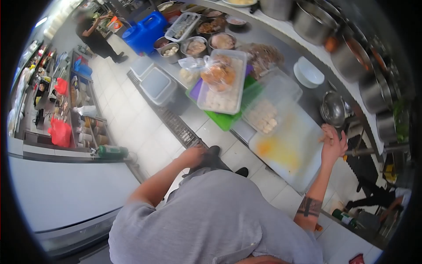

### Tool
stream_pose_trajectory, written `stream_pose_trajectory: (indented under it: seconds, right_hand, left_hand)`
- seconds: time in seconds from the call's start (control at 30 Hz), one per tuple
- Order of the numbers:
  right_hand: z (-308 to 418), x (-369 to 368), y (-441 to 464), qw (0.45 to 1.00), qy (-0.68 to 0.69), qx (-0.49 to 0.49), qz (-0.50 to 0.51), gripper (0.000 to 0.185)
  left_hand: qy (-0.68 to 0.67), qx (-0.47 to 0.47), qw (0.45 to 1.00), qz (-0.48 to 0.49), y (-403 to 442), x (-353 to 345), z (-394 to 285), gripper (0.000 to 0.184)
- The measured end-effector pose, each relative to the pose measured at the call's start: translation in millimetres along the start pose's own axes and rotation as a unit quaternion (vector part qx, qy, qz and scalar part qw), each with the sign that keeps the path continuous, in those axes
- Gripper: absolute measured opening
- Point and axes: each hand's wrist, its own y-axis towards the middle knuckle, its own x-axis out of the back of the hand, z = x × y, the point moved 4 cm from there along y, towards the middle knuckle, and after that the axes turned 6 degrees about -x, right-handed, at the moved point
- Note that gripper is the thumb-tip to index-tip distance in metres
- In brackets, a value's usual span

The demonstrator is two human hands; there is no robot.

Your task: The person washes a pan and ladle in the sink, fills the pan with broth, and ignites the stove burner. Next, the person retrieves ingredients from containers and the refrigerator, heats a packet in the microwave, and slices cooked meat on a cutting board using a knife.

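Note:
My right hand (332, 141) is at the right end of the stained white cutting board (288, 145), below a metal bowl (333, 108). Its fingers are apart and hold nothing I can see. At my waist, above the floor, hangs my left hand (193, 156); its fingers are too unclear to read. On the board's far end stands a clear container (262, 115) with pale pieces inside. Beside it, a lidded container (223, 81) of white pieces carries a bag of orange food (218, 74), over a green board (224, 122).
White bowls (309, 72) and a bag of brown food (265, 57) lie behind the containers. Pots (350, 58) line the upper shelf. A blue jug (145, 33) stands at the counter's far end. One person (97, 36) stands at upper left, another (379, 196) at lower right.

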Motion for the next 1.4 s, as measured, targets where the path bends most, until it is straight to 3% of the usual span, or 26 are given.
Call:
stream_pose_trajectory:
  seconds: [0.07, 0.13, 0.2, 0.27, 0.33, 0.47, 0.53, 0.57, 0.63, 0.7, 0.8, 0.9, 0.93, 0.97, 1.0, 1.03, 1.1, 1.23, 1.4]
  right_hand:
    - [17, 4, -16, 0.990, 0.125, 0.064, 0.000, 0.034]
    - [33, 2, -48, 0.991, 0.118, 0.044, 0.047, 0.028]
    - [39, -10, -78, 0.990, 0.106, 0.016, 0.094, 0.023]
    - [42, -22, -106, 0.985, 0.102, -0.020, 0.136, 0.019]
    - [62, -26, -124, 0.969, 0.135, -0.118, 0.171, 0.017]
    - [135, -31, -134, 0.965, 0.124, -0.171, 0.153, 0.018]
    - [187, -12, -116, 0.968, 0.130, -0.200, 0.082, 0.024]
    - [224, -1, -104, 0.970, 0.129, -0.176, 0.104, 0.031]
    - [343, 24, -75, 0.971, 0.220, -0.033, 0.087, 0.047]
    - [470, 48, -48, 0.971, 0.189, 0.123, 0.078, 0.067]
    - [600, 45, -48, 0.925, 0.289, 0.237, 0.062, 0.083]
    - [691, 18, -76, 0.825, 0.399, 0.382, 0.120, 0.079]
    - [716, 10, -82, 0.813, 0.377, 0.419, 0.148, 0.075]
    - [736, 3, -86, 0.799, 0.354, 0.452, 0.180, 0.071]
    - [749, -5, -86, 0.801, 0.351, 0.448, 0.187, 0.071]
    - [760, -18, -87, 0.799, 0.334, 0.443, 0.231, 0.070]
    - [778, -39, -89, 0.798, 0.313, 0.429, 0.287, 0.072]
    - [793, -66, -91, 0.795, 0.288, 0.424, 0.324, 0.073]
    - [803, -86, -86, 0.799, 0.270, 0.381, 0.378, 0.074]
  left_hand:
    - [0.031, 0.084, 0.993, -0.073, -12, 26, 52, 0.027]
    - [0.049, 0.158, 0.976, -0.143, -17, 69, 89, 0.020]
    - [0.030, 0.159, 0.954, -0.251, -9, 113, 139, 0.016]
    - [0.065, 0.195, 0.941, -0.270, 14, 177, 169, 0.014]
    - [0.077, 0.143, 0.924, -0.345, 45, 241, 202, 0.014]
    - [0.049, -0.003, 0.880, -0.473, 130, 359, 253, 0.017]
    - [0.000, -0.073, 0.885, -0.460, 157, 410, 250, 0.027]
    - [0.001, -0.130, 0.891, -0.434, 168, 424, 253, 0.036]
    - [0.004, -0.280, 0.880, -0.385, 177, 456, 229, 0.052]
    - [-0.014, -0.432, 0.856, -0.284, 162, 467, 183, 0.060]
    - [-0.008, -0.561, 0.819, -0.118, 137, 435, 159, 0.069]
    - [0.088, -0.520, 0.844, -0.096, 155, 439, 184, 0.073]
    - [0.088, -0.521, 0.844, -0.094, 160, 454, 194, 0.073]
    - [0.049, -0.443, 0.875, -0.191, 166, 483, 210, 0.073]
    - [0.006, -0.355, 0.891, -0.282, 166, 508, 227, 0.073]
    - [-0.002, -0.351, 0.895, -0.276, 160, 521, 235, 0.073]
    - [-0.010, -0.355, 0.858, -0.370, 144, 548, 253, 0.075]
    - [0.037, -0.386, 0.868, -0.311, 137, 537, 278, 0.074]
    - [-0.030, -0.340, 0.875, -0.344, 162, 544, 294, 0.059]
